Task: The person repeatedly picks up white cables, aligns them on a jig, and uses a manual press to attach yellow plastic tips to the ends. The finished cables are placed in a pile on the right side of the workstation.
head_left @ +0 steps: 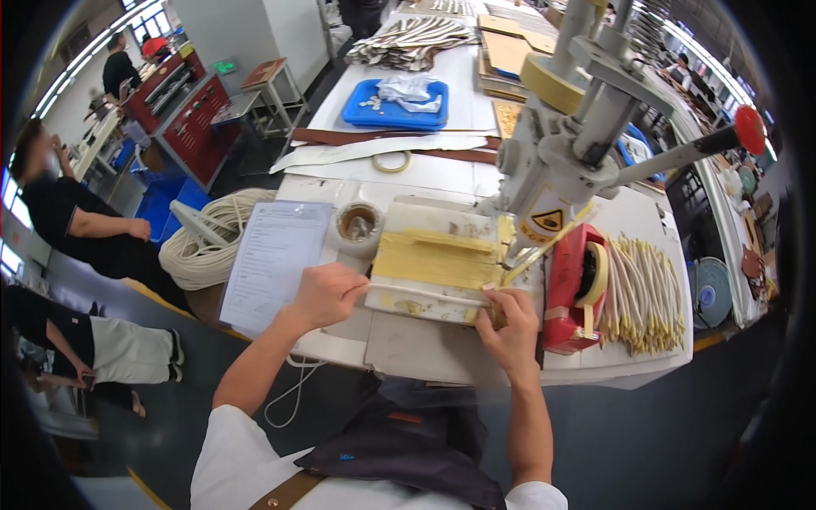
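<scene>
A white cord (pixel 425 291) is stretched almost level between my hands, along the near part of a white board (pixel 408 308) partly covered with yellow tape (pixel 433 259). My left hand (pixel 330 295) is closed on the cord at the board's left edge. My right hand (pixel 510 327) pinches it at the board's right side, below the head of a grey hand press (pixel 544 200). To the right of my right hand stands a red tape dispenser (pixel 563 327) with a yellowish roll. Beyond it lie many cut white cords (pixel 642 285) with yellow ends.
The press's lever with its red knob (pixel 748 129) juts out rightward. At left are a coil of white rope (pixel 208 242) and a paper sheet (pixel 276 255). A tape roll (pixel 359 228), a tape ring (pixel 392 161), leather strips and a blue tray (pixel 395 119) lie farther back. People stand at left.
</scene>
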The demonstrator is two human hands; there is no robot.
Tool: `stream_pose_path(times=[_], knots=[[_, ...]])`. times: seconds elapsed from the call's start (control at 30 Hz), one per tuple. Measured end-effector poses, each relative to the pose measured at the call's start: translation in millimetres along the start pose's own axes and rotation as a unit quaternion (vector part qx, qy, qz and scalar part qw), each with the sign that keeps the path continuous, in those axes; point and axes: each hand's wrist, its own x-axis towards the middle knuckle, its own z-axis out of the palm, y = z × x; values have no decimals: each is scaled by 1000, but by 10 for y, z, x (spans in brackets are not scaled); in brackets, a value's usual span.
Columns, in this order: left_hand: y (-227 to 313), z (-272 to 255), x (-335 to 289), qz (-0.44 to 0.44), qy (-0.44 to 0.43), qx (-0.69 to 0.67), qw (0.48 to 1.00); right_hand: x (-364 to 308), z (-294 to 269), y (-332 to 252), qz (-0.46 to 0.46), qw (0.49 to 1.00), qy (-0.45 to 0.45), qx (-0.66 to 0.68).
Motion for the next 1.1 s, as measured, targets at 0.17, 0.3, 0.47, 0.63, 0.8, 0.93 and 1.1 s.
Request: stream_pose_path(times=[0.17,0.3,0.47,0.63,0.8,0.93,1.1], knots=[[-10,-23,-4,-7,-10,7,1000,-144,-442,-333,-88,996,14,-25],[-8,24,-22,6,9,-5,1000,-317,-1289,-458,10,993,117,-14],[24,17,-35,-15,17,-13,1000,88,-1803,-250,357,933,0,43],[45,43,-51,-36,49,-56,997,366,-1810,-104,480,862,-121,113],[271,-132,-328,-227,20,-313,922,400,-1809,-168,536,815,-117,185],[681,-175,-602,-341,3,-548,764,247,-1811,-205,523,798,-65,292],[939,-68,-681,-393,-84,-639,656,-48,-1720,-288,476,797,33,369]])
